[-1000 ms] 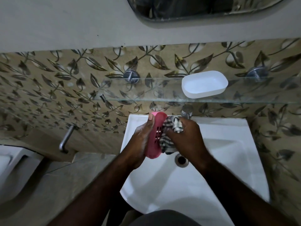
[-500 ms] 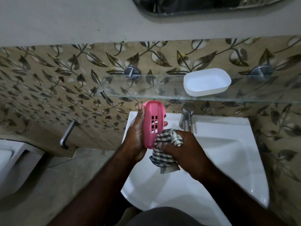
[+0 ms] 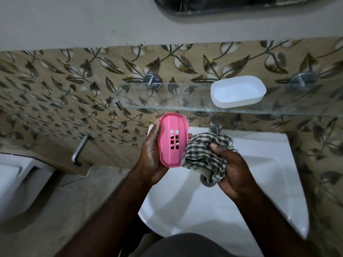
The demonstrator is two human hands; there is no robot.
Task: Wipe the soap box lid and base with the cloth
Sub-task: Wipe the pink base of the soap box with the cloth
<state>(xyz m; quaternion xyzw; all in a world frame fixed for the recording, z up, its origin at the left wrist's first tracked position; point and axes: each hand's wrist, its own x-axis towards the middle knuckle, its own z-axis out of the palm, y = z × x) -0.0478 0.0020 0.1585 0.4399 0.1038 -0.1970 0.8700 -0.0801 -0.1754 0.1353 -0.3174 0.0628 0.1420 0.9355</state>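
My left hand (image 3: 151, 156) grips the pink soap box base (image 3: 172, 139) upright above the basin, its slotted underside facing me. A bunched checked cloth (image 3: 204, 154) is held in my right hand (image 3: 232, 169), touching the base's right edge. The white soap box lid (image 3: 238, 91) lies open side up on the glass shelf (image 3: 163, 101), apart from both hands.
A white wash basin (image 3: 259, 164) lies under my hands, with a chrome tap (image 3: 215, 125) at its back and a drain half hidden by the cloth. Leaf-patterned tiles cover the wall. A metal handle (image 3: 79, 149) sticks out at the left, above a white toilet (image 3: 16, 182).
The pink base has been lifted and turned so its slotted face shows fully. My right hand with the cloth came off its face and now sits at its right edge.
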